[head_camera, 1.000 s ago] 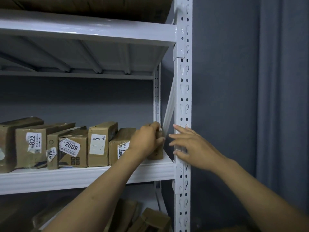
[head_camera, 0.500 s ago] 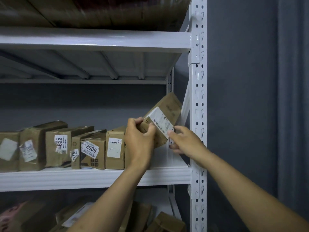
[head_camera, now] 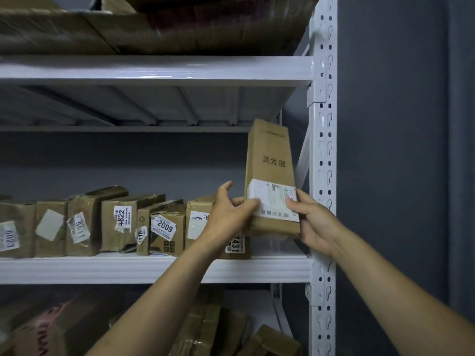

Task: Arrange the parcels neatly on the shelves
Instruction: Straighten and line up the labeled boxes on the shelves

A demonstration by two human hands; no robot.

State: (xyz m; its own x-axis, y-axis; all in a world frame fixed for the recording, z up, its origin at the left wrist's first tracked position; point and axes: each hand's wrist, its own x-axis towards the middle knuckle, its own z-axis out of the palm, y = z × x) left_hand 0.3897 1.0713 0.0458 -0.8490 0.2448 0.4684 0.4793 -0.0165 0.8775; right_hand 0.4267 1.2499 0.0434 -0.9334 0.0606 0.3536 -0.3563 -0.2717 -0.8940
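Parcel (head_camera: 270,155) tipped upright: tall, brown, white label (head_camera: 272,201) low; left hand (head_camera: 228,217), right hand (head_camera: 316,224) grasping it.

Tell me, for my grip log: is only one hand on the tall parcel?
No, left hand and right hand both hold the tall parcel.
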